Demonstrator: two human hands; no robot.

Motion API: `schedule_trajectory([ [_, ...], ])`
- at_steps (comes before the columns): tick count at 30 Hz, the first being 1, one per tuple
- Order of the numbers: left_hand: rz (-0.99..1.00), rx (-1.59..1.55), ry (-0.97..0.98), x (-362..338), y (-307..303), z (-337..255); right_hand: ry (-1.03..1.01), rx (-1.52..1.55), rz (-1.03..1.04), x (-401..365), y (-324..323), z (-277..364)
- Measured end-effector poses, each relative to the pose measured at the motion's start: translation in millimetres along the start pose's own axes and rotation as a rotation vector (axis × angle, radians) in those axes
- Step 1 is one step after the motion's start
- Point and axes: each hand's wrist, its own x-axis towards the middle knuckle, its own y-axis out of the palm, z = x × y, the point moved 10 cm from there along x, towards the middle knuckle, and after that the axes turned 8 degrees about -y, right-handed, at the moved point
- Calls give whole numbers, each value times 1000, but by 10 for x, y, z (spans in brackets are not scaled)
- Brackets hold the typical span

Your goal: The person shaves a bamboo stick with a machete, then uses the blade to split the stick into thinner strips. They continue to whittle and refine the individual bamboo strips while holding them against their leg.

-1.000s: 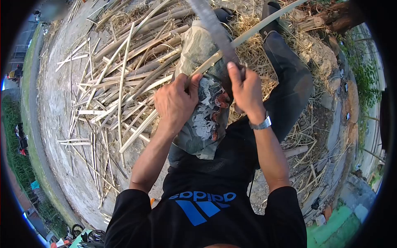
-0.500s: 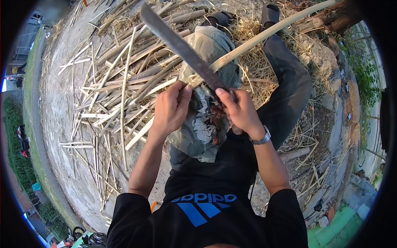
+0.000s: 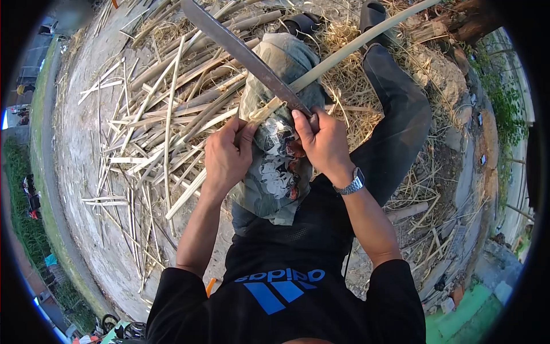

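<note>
My left hand is closed, thumb and fingers pinching the near end of a long pale bamboo strip. The strip slants up to the right, across a worn camouflage cloth draped over my bent leg. In my right hand, which wears a metal watch, is a machete; its handle is mostly hidden by my fingers. The dark blade points up and left and crosses the strip, its lower part against it. A curled, partly shaved piece shows between the blade and my left hand.
Many split bamboo pieces lie on the dirt ground at left. Straw-like shavings are heaped beside my dark-trousered leg. A log and rough stones stand at upper right. Two dark sandals are beyond the cloth.
Both hands have shifted slightly up and left in view, along with the machete. The bamboo strip has moved left too, and more of its shaved near end shows between blade and left hand.
</note>
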Motion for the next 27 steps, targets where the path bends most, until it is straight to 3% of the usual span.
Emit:
schedule_trajectory([
  [5, -31, -25, -8, -56, 14, -94, 31, -163, -160, 329, -395, -206],
  [9, -94, -25, 65, -43, 9, -140, -36, -17, -28, 37, -126, 12],
  [14, -68, 31, -1, -98, -14, -159, 84, -92, -32, 193, -270, -185],
  [18, -114, 88, 12, -61, 34, -197, -56, -13, 87, 4, -23, 46],
  [22, -89, 23, 0, -150, 12, -202, 91, -70, -23, 273, -265, -239],
  [24, -111, 64, 0, -76, -8, -275, 44, -65, -2, 103, -122, -118],
  [27, -59, 8, -20, -53, 28, -259, 58, 41, 145, -223, 90, 87],
])
